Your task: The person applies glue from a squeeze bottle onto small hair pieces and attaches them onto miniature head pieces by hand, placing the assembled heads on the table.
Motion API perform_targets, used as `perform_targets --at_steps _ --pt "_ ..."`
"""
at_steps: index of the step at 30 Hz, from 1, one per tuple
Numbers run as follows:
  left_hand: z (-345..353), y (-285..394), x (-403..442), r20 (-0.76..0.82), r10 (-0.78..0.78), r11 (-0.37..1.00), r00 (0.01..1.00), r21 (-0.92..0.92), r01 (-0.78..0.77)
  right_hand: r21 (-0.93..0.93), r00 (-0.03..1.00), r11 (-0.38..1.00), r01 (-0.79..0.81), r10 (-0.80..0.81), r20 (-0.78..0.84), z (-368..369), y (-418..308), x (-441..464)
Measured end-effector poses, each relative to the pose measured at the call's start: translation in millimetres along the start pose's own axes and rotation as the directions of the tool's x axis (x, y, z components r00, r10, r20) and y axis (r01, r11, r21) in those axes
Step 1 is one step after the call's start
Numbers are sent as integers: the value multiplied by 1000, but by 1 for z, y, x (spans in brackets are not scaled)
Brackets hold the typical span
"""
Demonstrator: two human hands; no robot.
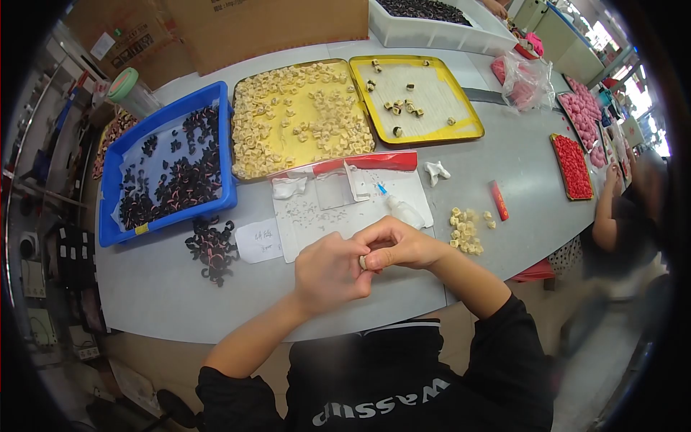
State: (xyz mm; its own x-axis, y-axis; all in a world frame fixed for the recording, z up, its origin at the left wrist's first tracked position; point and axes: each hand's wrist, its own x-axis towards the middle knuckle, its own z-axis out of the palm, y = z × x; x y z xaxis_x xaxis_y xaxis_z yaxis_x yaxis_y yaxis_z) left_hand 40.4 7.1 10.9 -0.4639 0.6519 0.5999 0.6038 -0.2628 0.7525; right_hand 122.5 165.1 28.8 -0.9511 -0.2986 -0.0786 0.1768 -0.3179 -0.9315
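Observation:
My left hand and my right hand meet over the front of the table, fingers closed. Pinched between them is a small cream-coloured piece, mostly covered by the fingers. Just beyond lies a white sheet scattered with dark specks, and on it a squeeze bottle with a blue tip. A pile of small cream cup-shaped pieces sits to the right of my right hand. Left of my left hand is a heap of black and pink curved pieces, beside a handwritten paper slip.
A blue tray holds black pieces. One yellow tray holds many cream pieces; another holds several dark-and-cream ones. A red tube and crumpled white tissue lie nearby. Another person is at the right.

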Motion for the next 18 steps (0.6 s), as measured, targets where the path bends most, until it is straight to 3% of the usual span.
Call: perform_targets --at_steps 18 --pt "1 0 0 -15 15 1000 1000 -3 -15 4 1000 1000 13 -13 4 0 0 0"
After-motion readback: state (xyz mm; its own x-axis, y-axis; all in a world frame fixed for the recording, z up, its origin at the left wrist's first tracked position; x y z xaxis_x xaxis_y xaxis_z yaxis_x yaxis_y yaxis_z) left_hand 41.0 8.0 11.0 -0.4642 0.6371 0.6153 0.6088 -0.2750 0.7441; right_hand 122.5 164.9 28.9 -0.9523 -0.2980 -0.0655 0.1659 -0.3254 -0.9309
